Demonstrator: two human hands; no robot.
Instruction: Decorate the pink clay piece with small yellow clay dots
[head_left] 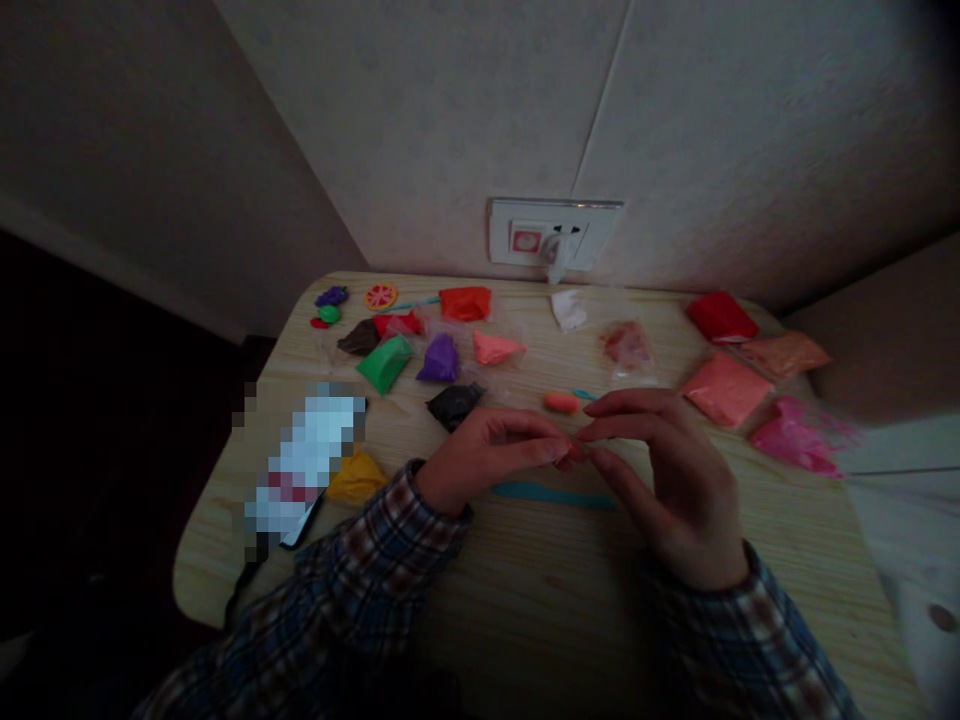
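Observation:
My left hand pinches a small reddish piece of modelling clay between thumb and fingers above the table. The thumb and index finger of my right hand close on the other end of that piece, its remaining fingers raised and curved. Most of the piece is hidden by fingertips. Just beyond the hands lies a salmon-orange clay roll, with the tip of a thin blue tool beside it. Below my fingers a flat blue clay knife rests on the wood.
Clay packets cover the back: green, purple, black, white. More lie right, including a salmon one. A lit phone and yellow clay are left. A wall socket holds a plug.

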